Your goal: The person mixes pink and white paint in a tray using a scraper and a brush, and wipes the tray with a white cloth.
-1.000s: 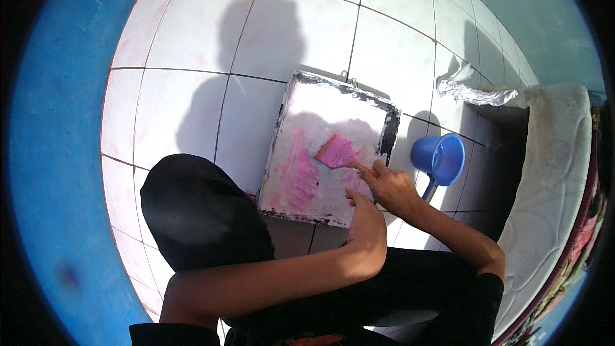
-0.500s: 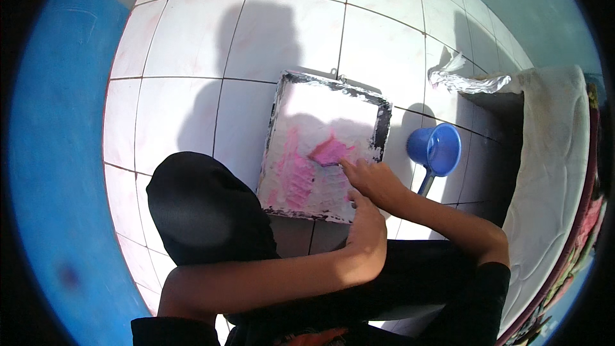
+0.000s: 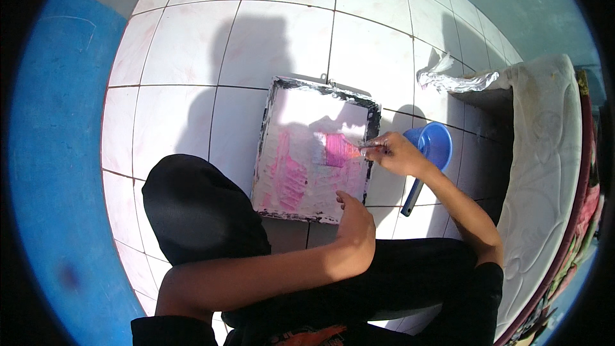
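Brush [image 3: 341, 150], pink with a pale left end, lies flat against the paint-smeared board [image 3: 323, 106], a little right of its middle, its handle running right. The fingers of the right hand [image 3: 398, 154] are closed around that handle, thumb and forefinger pinched together above the board's right rim. The left hand [image 3: 356, 227] reaches over the lower right corner, fingers loosely bent and partly spread, with nothing visible in them; whether they touch the surface I cannot tell. Pink paint [image 3: 288, 182] streaks the board's left half in a thick, ridged patch, while the upper part is whitish and the raised rim shows black under white smears. The board lies on the white tiled floor [image 3: 371, 45], slightly turned. Just right of it stands a blue dipper [image 3: 439, 141], partly behind the right hand in this view, handle toward the person. Farther up lies a crumpled silvery wrapper [image 3: 460, 81], near the end of a pale mattress [image 3: 544, 173]. At left, the black-clad knee [image 3: 202, 208] is beside the board, and beyond it rises a blue wall [image 3: 70, 154].
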Tool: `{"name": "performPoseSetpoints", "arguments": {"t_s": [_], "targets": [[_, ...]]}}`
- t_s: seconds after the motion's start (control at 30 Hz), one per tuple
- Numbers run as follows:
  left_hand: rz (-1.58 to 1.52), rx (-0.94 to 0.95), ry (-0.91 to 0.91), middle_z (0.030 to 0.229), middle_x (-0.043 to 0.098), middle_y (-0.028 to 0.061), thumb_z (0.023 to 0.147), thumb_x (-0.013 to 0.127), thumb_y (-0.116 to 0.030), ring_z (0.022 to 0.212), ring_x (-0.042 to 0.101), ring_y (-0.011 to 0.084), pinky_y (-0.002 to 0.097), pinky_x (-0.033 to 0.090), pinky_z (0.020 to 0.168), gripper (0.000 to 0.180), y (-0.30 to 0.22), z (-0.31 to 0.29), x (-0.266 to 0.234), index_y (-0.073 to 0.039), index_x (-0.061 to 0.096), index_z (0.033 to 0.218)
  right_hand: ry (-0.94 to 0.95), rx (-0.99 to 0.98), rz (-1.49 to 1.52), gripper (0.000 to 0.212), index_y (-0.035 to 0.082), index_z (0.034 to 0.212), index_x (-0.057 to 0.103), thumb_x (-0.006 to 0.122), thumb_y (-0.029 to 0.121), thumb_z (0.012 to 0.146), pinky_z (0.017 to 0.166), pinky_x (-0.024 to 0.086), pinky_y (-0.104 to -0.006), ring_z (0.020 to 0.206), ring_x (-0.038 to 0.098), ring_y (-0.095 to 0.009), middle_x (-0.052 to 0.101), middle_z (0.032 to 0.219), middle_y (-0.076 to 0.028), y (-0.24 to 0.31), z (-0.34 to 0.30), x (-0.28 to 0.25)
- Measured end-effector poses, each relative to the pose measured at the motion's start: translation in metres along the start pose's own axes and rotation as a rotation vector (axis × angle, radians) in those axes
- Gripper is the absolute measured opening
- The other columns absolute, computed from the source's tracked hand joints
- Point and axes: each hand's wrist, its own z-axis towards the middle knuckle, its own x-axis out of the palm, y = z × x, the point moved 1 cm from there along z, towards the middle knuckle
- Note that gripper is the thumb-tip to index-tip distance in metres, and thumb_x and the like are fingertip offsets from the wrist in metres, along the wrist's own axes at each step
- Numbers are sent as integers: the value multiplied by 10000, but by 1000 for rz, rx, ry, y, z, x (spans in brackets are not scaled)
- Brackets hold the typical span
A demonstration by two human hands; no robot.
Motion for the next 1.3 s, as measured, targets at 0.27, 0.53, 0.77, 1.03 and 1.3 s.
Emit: {"name": "performPoseSetpoints", "arguments": {"t_s": [0.27,0.53,0.77,1.03,1.3], "targets": [[-8,-15,-64,1140,600,234,853,588,-290,1106,551,391,574,338,983,430,1,-1,3,10,624,1159,-62,89,-281,284,-26,883,694,648,241,797,674,489,-415,718,618,-349,640,748,-223,-8,7,22],[-134,-33,88,1306,531,247,827,660,-280,1222,503,394,578,336,1026,564,21,-14,-28,-6,537,1305,0,19,-141,224,-16,909,711,632,170,814,573,468,-361,571,597,-264,633,668,-199,-9,-3,-2],[-93,-27,127,1146,588,206,847,600,-311,1146,524,348,555,352,989,419,22,-18,-20,-54,614,1177,53,220,208,230,-39,999,664,593,145,881,526,383,-282,558,451,-101,528,609,-42,-21,-26,-15],[-79,-35,-181,935,635,121,782,655,-210,959,591,274,457,411,877,279,15,-23,-15,-32,661,997,204,19,-137,256,-13,858,608,561,230,924,568,449,-375,588,610,-252,616,646,-128,-57,-45,17],[-91,-54,-268,935,635,132,859,595,-263,938,588,285,477,411,891,271,17,-14,-12,-24,648,972,-92,188,138,331,-27,974,658,634,280,853,671,539,-332,692,674,-232,688,760,-142,-102,-1,-94]]}}
